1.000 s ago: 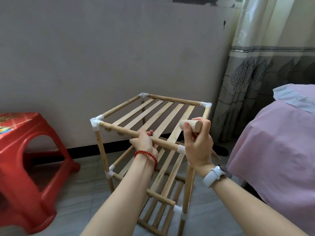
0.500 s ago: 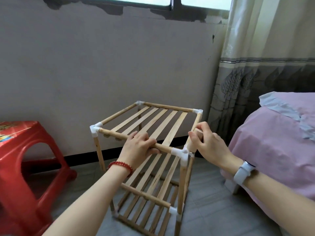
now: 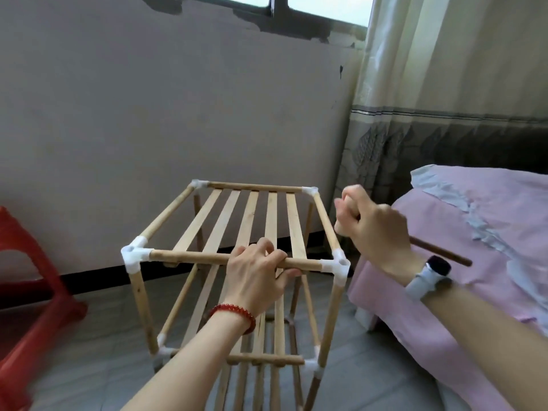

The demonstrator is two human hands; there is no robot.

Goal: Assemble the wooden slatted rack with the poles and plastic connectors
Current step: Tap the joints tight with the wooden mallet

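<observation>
The wooden slatted rack [image 3: 249, 215] stands upright on the floor with two slatted tiers and white plastic connectors at its corners, such as the front right connector [image 3: 338, 266]. My left hand [image 3: 258, 274] grips the top front pole near its middle. My right hand [image 3: 373, 229] is raised just right of the rack's top right side rail, apart from it. It is curled in a fist round a loose wooden pole [image 3: 444, 254], whose dark end sticks out behind my wrist over the bed.
A red plastic stool [image 3: 26, 321] stands on the floor to the left. A bed with a pink sheet [image 3: 489, 232] sits close on the right. A wall runs behind the rack, and a curtain [image 3: 444, 114] hangs at the back right.
My right hand has lifted off the rack's front right corner and now sits higher and to the right with the loose pole. My left hand keeps its grip on the front pole.
</observation>
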